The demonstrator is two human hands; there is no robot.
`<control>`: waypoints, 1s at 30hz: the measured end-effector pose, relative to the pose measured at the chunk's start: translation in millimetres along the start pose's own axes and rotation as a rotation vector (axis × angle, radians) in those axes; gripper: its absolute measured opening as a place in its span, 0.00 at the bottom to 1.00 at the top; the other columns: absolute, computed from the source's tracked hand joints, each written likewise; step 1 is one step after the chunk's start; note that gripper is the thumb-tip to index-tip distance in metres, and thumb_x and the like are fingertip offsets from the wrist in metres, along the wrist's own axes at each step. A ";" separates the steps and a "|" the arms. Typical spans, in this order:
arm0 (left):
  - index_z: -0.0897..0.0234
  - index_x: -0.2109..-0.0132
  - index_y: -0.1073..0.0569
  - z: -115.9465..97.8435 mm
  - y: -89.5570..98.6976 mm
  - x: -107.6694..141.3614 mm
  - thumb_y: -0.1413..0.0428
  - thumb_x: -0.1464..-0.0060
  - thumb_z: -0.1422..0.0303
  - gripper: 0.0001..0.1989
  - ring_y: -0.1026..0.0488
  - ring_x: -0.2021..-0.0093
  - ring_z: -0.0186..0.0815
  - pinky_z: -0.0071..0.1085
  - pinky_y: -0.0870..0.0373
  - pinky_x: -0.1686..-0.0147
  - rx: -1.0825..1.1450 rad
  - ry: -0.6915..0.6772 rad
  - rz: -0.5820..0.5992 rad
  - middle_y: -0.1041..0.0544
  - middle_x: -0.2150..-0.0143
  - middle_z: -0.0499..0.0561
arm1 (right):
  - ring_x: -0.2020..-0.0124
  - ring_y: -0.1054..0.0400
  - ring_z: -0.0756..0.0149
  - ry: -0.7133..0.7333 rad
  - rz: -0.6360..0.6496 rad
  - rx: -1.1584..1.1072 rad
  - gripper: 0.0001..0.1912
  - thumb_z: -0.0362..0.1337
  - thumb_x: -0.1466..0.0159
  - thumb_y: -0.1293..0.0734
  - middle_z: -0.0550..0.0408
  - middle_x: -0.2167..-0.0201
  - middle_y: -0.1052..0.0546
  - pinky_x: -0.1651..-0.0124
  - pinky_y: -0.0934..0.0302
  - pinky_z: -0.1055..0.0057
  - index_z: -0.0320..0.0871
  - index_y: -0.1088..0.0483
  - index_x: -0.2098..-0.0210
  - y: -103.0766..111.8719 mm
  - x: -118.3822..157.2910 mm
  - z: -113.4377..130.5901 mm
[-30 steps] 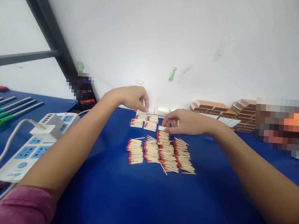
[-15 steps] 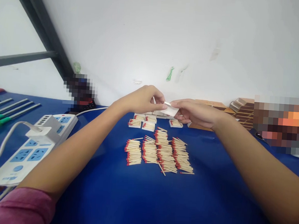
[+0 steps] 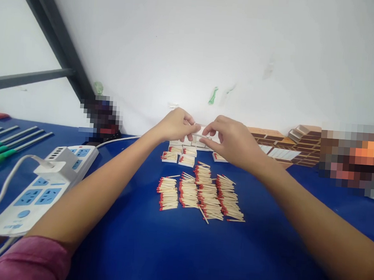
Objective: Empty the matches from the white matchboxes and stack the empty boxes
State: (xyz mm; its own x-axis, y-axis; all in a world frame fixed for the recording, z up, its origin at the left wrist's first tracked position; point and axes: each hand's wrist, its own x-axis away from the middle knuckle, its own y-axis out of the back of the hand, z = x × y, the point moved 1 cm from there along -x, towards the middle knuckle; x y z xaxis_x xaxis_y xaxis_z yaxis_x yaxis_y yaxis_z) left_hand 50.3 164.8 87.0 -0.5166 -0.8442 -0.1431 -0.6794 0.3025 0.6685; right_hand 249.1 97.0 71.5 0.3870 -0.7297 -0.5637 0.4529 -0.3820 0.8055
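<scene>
Between my two hands is a white matchbox tray (image 3: 201, 136), seen nearly edge-on above the far part of the table. My left hand (image 3: 179, 126) pinches its left end with thumb and fingers. At the other end, the thumb and fingertips of my right hand (image 3: 230, 139) close on it. Whether the tray holds anything cannot be seen. Below lie rows of red-tipped matches (image 3: 189, 191) on the blue table. Behind them stand small white trays with matches (image 3: 186, 160), and another filled tray (image 3: 219, 157) is partly covered by my right hand.
Brown matchbox sleeves (image 3: 307, 142) are stacked at the back right against the white wall (image 3: 180, 50). On the left are a white power strip (image 3: 47, 194) with a cable and several green-handled tools (image 3: 1, 146). A blurred orange patch (image 3: 372, 151) lies far right.
My right hand has turned from reaching flat to a thumb-and-finger pinch, and the tray has tilted from showing its broad white face to edge-on. White trays behind now show more.
</scene>
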 end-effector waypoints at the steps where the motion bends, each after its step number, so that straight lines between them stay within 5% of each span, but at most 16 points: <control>1: 0.67 0.62 0.21 0.8 0.0 0.1 0.38 0.39 0.65 0.08 0.28 0.79 0.30 0.32 0.34 0.76 -0.003 -0.005 0.002 0.17 0.70 0.55 | 0.67 0.34 0.64 -0.009 -0.008 0.013 0.06 0.40 0.32 0.30 0.51 0.62 0.24 0.62 0.43 0.66 0.43 0.24 0.62 -4.4 0.6 -2.3; 4: 0.66 0.55 0.23 3.0 0.5 0.8 0.39 0.37 0.62 0.11 0.28 0.79 0.31 0.31 0.33 0.75 -0.018 -0.048 0.015 0.18 0.71 0.53 | 0.68 0.35 0.64 -0.026 -0.049 0.015 0.06 0.37 0.30 0.32 0.51 0.63 0.25 0.63 0.44 0.66 0.43 0.24 0.62 -14.1 2.2 -8.7; 7: 0.64 0.49 0.24 0.5 2.6 2.5 0.38 0.37 0.62 0.14 0.26 0.75 0.33 0.32 0.32 0.69 -0.188 -0.215 -0.101 0.20 0.70 0.49 | 0.68 0.34 0.64 -0.032 -0.047 -0.006 0.06 0.37 0.30 0.33 0.50 0.62 0.25 0.64 0.44 0.66 0.43 0.25 0.62 -18.4 3.2 -12.2; 9: 0.63 0.52 0.22 -4.0 3.1 4.1 0.36 0.40 0.64 0.11 0.26 0.70 0.34 0.33 0.33 0.64 -0.371 -0.367 -0.178 0.21 0.69 0.48 | 0.67 0.32 0.63 -0.037 -0.028 -0.028 0.06 0.37 0.30 0.33 0.50 0.62 0.24 0.62 0.42 0.65 0.43 0.25 0.62 -19.3 3.4 -13.0; 12: 0.61 0.59 0.17 -9.3 1.2 5.3 0.35 0.40 0.63 0.07 0.26 0.64 0.37 0.34 0.35 0.62 -0.533 -0.478 -0.129 0.21 0.64 0.52 | 0.67 0.31 0.62 -0.035 -0.033 -0.061 0.07 0.39 0.29 0.32 0.50 0.63 0.24 0.61 0.41 0.65 0.44 0.24 0.62 -19.3 2.8 -12.7; 20: 0.63 0.59 0.15 4.4 2.0 -2.4 0.37 0.39 0.68 0.06 0.26 0.66 0.37 0.33 0.36 0.64 -0.667 -0.334 -0.003 0.18 0.64 0.54 | 0.69 0.30 0.64 -0.070 0.003 -0.114 0.09 0.37 0.32 0.32 0.52 0.62 0.20 0.60 0.38 0.64 0.44 0.24 0.54 -13.2 1.3 -11.3; 25: 0.64 0.60 0.15 21.4 2.2 -7.2 0.37 0.42 0.69 0.06 0.26 0.67 0.37 0.32 0.36 0.66 -0.706 -0.264 0.024 0.17 0.64 0.54 | 0.69 0.30 0.63 -0.103 -0.015 -0.070 0.07 0.38 0.33 0.33 0.51 0.64 0.19 0.61 0.37 0.63 0.43 0.23 0.64 5.4 -0.8 -13.6; 30: 0.63 0.61 0.15 29.2 -6.0 -9.8 0.37 0.43 0.71 0.06 0.25 0.67 0.37 0.32 0.35 0.65 -0.684 -0.260 0.051 0.16 0.64 0.54 | 0.69 0.29 0.61 -0.156 0.012 -0.071 0.08 0.39 0.33 0.33 0.50 0.65 0.18 0.60 0.37 0.61 0.44 0.22 0.64 16.3 -1.7 -15.3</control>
State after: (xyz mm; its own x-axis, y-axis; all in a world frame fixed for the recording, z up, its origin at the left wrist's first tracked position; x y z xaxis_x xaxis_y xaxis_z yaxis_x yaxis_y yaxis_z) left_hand 44.2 184.1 63.1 -0.7036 -0.6785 -0.2112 -0.2181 -0.0767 0.9729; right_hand 268.2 100.7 82.9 0.2661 -0.8154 -0.5142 0.5071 -0.3353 0.7940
